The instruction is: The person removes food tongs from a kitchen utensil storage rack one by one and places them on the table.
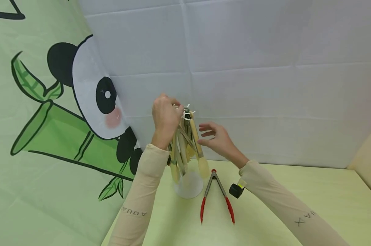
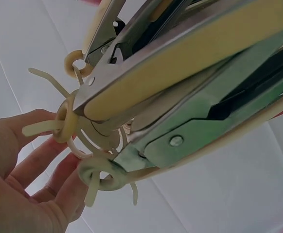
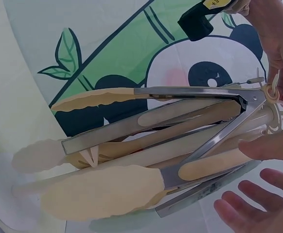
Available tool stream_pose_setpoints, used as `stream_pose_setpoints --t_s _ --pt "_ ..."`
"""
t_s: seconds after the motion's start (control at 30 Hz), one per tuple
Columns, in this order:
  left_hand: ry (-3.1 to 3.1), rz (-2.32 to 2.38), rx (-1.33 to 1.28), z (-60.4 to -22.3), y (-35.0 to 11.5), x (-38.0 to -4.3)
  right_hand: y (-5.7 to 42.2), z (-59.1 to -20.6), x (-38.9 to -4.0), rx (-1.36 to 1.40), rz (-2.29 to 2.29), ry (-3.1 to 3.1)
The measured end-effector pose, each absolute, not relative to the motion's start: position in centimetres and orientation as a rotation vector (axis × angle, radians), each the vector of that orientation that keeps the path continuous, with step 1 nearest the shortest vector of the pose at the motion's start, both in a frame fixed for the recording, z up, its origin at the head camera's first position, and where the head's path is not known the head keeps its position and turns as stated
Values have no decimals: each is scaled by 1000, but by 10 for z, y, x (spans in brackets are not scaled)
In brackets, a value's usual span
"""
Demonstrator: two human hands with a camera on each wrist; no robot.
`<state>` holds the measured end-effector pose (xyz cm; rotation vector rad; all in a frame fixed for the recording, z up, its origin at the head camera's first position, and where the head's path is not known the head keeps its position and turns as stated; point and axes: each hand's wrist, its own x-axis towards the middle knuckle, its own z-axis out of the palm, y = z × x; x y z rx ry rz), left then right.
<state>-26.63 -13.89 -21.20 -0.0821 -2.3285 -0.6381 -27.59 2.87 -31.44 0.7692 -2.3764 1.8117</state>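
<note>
Right grip (image 1: pixel 217 138) apart, left grip (image 1: pixel 167 114) we can't tell; snagged hanging tongs (image 1: pixel 203 166) could tip rack (image 1: pixel 188 191) on worktop (image 1: pixel 299 201).

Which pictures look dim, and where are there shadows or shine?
Head view: brightest, with a soft shadow on the table beside the left sleeve; left wrist view: duller, the backdrop sheet looking grey; right wrist view: also muted, with pale shine along the metal of the hanging tongs.

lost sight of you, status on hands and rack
Left hand at top of rack. Right hand near hung tongs. Red tongs on table, likely not blocking.
</note>
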Motion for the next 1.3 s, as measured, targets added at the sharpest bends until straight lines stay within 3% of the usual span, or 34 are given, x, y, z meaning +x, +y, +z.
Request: stream_pose_setpoints --t_s 0.7,1.3 --pt "-2339 -686 -286 -211 -163 -264 2 -300 -264 870 1895 -2240" --pt "-2335 -735 -374 -210 -175 -261 -12 -311 -271 851 1849 -2295"
